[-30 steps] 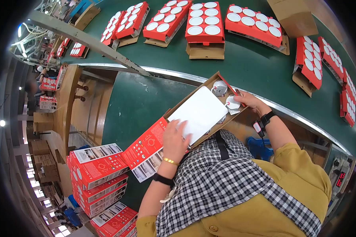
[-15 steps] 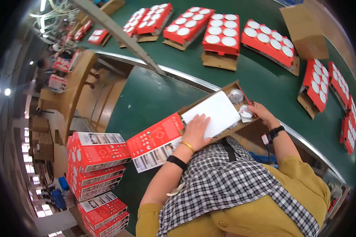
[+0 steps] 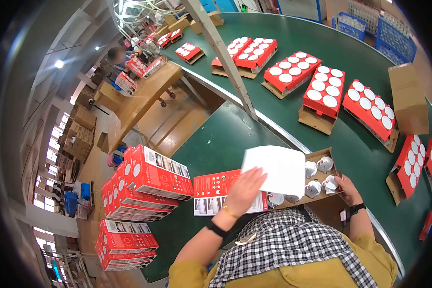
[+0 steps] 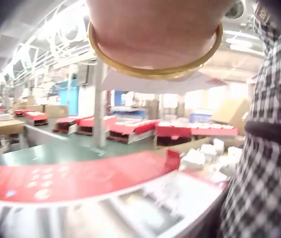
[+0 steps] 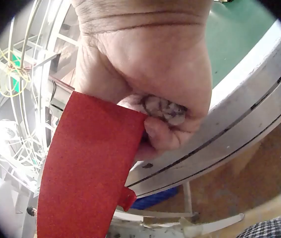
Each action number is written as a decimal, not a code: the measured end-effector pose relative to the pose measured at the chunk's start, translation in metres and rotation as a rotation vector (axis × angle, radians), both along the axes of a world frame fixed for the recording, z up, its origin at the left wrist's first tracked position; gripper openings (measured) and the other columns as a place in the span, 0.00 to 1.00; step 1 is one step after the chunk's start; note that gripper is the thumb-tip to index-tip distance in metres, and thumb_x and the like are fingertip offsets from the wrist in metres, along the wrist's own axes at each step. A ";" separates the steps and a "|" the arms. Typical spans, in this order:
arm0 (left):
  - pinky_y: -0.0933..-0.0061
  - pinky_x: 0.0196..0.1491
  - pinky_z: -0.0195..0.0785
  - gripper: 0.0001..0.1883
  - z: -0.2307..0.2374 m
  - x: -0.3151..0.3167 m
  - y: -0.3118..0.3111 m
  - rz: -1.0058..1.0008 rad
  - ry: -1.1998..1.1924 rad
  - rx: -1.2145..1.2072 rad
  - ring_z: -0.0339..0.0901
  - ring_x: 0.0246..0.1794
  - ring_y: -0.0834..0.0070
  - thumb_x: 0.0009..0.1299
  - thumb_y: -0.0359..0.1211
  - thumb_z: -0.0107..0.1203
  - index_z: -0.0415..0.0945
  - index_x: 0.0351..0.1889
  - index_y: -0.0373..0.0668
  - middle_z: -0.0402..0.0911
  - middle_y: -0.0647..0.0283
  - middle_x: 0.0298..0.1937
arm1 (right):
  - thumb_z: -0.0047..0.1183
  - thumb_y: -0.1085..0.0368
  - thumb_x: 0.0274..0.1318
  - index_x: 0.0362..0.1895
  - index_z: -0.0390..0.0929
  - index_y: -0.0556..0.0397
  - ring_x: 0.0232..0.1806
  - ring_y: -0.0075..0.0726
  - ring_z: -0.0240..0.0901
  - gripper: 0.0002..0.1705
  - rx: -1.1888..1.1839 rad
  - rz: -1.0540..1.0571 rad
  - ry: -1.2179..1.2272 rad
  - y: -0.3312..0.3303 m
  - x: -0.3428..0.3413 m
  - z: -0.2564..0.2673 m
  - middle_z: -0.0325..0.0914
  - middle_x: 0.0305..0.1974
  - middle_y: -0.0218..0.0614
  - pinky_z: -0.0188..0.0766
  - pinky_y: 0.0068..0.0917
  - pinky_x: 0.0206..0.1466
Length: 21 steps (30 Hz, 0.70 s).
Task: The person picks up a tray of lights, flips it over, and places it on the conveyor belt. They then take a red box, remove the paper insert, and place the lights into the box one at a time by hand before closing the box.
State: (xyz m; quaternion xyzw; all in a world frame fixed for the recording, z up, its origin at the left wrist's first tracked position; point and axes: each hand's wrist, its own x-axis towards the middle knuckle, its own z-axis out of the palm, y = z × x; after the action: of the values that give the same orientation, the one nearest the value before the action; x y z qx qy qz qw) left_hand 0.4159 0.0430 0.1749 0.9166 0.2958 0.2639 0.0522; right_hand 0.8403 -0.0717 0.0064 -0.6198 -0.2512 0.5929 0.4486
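Observation:
An open red-and-brown carton lies in front of the person, with its printed red lid folded out to the left. Several silvery round items with white tags sit in it. The left hand holds a white sheet at its left side, fingers over the top. Raised over the carton, this sheet hides part of the inside. At the carton's right end, the right hand grips the red end flap, fingers curled. A crumpled silvery piece shows by its palm in the right wrist view.
Stacked red cartons stand left of the folded-out lid. Cartons with white round discs line the green table beyond its metal edge. A grey post rises at that edge. A brown box stands far right.
The white sheet has come up and left off the carton with the left hand, uncovering more silvery items. The right hand stays at the carton's end. The head view has turned.

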 end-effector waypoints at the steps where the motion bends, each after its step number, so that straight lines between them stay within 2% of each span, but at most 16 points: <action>1: 0.57 0.65 0.66 0.25 -0.008 -0.023 -0.001 0.064 0.038 0.045 0.74 0.62 0.58 0.59 0.21 0.54 0.76 0.57 0.38 0.78 0.53 0.60 | 0.57 0.57 0.62 0.57 0.69 0.58 0.45 0.27 0.76 0.25 -0.030 0.001 -0.002 -0.001 0.004 -0.004 0.78 0.46 0.33 0.75 0.29 0.53; 2: 0.56 0.66 0.65 0.25 -0.020 -0.046 -0.004 0.129 0.084 0.029 0.73 0.64 0.58 0.59 0.21 0.54 0.76 0.58 0.38 0.77 0.53 0.60 | 0.57 0.57 0.62 0.58 0.69 0.58 0.46 0.27 0.77 0.25 -0.019 -0.008 0.010 -0.002 0.007 -0.013 0.78 0.46 0.32 0.75 0.29 0.52; 3: 0.53 0.69 0.60 0.28 -0.040 -0.069 -0.011 0.189 0.148 -0.056 0.68 0.68 0.57 0.59 0.23 0.55 0.73 0.62 0.43 0.73 0.53 0.65 | 0.57 0.57 0.62 0.58 0.69 0.58 0.46 0.27 0.77 0.25 -0.014 -0.007 0.009 -0.002 0.007 -0.014 0.78 0.46 0.32 0.75 0.29 0.52; 5: 0.48 0.73 0.50 0.32 -0.092 -0.110 -0.026 0.262 0.427 -0.286 0.57 0.74 0.54 0.64 0.34 0.59 0.67 0.69 0.50 0.63 0.52 0.72 | 0.57 0.56 0.62 0.59 0.69 0.57 0.47 0.28 0.76 0.26 -0.004 -0.003 -0.007 0.000 0.004 -0.014 0.78 0.46 0.32 0.74 0.29 0.53; 6: 0.48 0.73 0.50 0.32 -0.099 -0.114 -0.036 0.267 0.421 -0.280 0.57 0.74 0.54 0.64 0.34 0.59 0.67 0.69 0.50 0.63 0.52 0.72 | 0.57 0.56 0.62 0.59 0.69 0.57 0.47 0.28 0.76 0.26 0.003 0.000 -0.012 0.000 0.004 -0.009 0.78 0.46 0.32 0.74 0.29 0.53; 8: 0.45 0.75 0.40 0.38 -0.106 -0.119 -0.044 0.302 0.457 -0.487 0.47 0.78 0.52 0.66 0.49 0.61 0.61 0.73 0.57 0.54 0.51 0.77 | 0.56 0.55 0.62 0.58 0.69 0.56 0.48 0.28 0.76 0.26 -0.021 0.015 -0.049 -0.001 0.002 0.001 0.78 0.46 0.31 0.73 0.30 0.54; 9: 0.45 0.75 0.40 0.38 -0.106 -0.120 -0.044 0.304 0.453 -0.483 0.47 0.78 0.52 0.66 0.49 0.61 0.61 0.73 0.57 0.54 0.51 0.77 | 0.56 0.55 0.62 0.58 0.69 0.56 0.48 0.28 0.76 0.26 -0.016 0.017 -0.052 0.000 -0.001 0.005 0.78 0.46 0.31 0.73 0.30 0.54; 11: 0.44 0.75 0.35 0.43 -0.109 -0.121 -0.045 0.305 0.487 -0.518 0.44 0.79 0.52 0.64 0.58 0.60 0.58 0.75 0.59 0.51 0.51 0.78 | 0.56 0.55 0.62 0.58 0.70 0.56 0.47 0.28 0.75 0.25 -0.015 -0.011 -0.081 0.001 -0.004 0.013 0.78 0.45 0.31 0.71 0.30 0.54; 12: 0.44 0.75 0.35 0.43 -0.111 -0.121 -0.045 0.306 0.481 -0.513 0.44 0.79 0.52 0.64 0.58 0.60 0.58 0.75 0.59 0.51 0.51 0.78 | 0.57 0.55 0.60 0.57 0.71 0.56 0.44 0.27 0.74 0.25 -0.005 -0.031 -0.036 0.000 -0.007 0.021 0.77 0.44 0.30 0.70 0.29 0.51; 15: 0.42 0.75 0.37 0.42 -0.119 -0.126 -0.049 0.330 0.510 -0.461 0.43 0.79 0.53 0.63 0.60 0.58 0.58 0.75 0.62 0.50 0.53 0.78 | 0.58 0.55 0.60 0.55 0.72 0.55 0.42 0.26 0.72 0.25 -0.050 -0.025 -0.051 -0.002 -0.009 0.032 0.76 0.42 0.29 0.70 0.29 0.48; 19: 0.41 0.74 0.37 0.42 -0.127 -0.132 -0.052 0.337 0.489 -0.464 0.44 0.79 0.53 0.63 0.59 0.60 0.59 0.74 0.62 0.51 0.54 0.78 | 0.59 0.55 0.59 0.54 0.73 0.55 0.43 0.25 0.70 0.23 -0.023 -0.044 -0.032 0.000 0.002 0.001 0.75 0.41 0.27 0.68 0.29 0.48; 21: 0.41 0.74 0.39 0.41 -0.126 -0.132 -0.049 0.329 0.471 -0.456 0.45 0.79 0.52 0.62 0.58 0.61 0.60 0.73 0.61 0.52 0.54 0.77 | 0.58 0.56 0.59 0.53 0.73 0.55 0.44 0.25 0.69 0.23 0.027 -0.028 -0.127 0.000 0.007 -0.009 0.74 0.41 0.27 0.68 0.28 0.49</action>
State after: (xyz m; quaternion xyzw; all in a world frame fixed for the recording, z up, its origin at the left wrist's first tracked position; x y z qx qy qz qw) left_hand 0.2837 -0.0064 0.0487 0.8571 0.4944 -0.0221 0.1428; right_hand 0.8475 -0.0714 -0.0023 -0.6536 -0.2783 0.5427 0.4481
